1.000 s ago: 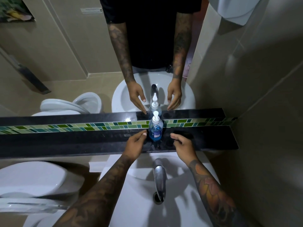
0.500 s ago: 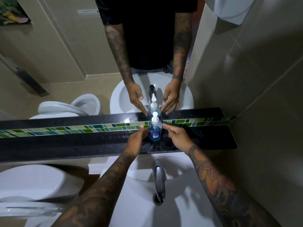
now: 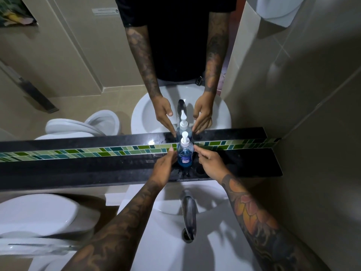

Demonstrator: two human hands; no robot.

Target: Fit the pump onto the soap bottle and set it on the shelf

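The soap bottle (image 3: 185,154), clear with blue liquid and a blue label, stands upright on the black shelf (image 3: 78,167), close to the mirror. Its white pump (image 3: 184,136) is fitted on top. My left hand (image 3: 165,165) rests against the bottle's left side, thumb up and fingers loosely spread. My right hand (image 3: 212,163) is at the bottle's right side, its fingertips touching the shoulder. Neither hand wraps around the bottle. The mirror repeats both hands flanking it.
A green mosaic tile strip (image 3: 97,152) runs along the shelf's back under the mirror. Below the shelf are the white sink (image 3: 214,241) and its chrome faucet (image 3: 188,212). A toilet (image 3: 39,218) stands at the left. A tiled wall (image 3: 312,133) closes the right side.
Both hands were a little away from the standing bottle; they have moved in until their fingers touch its two sides. The bottle has stayed on the shelf.
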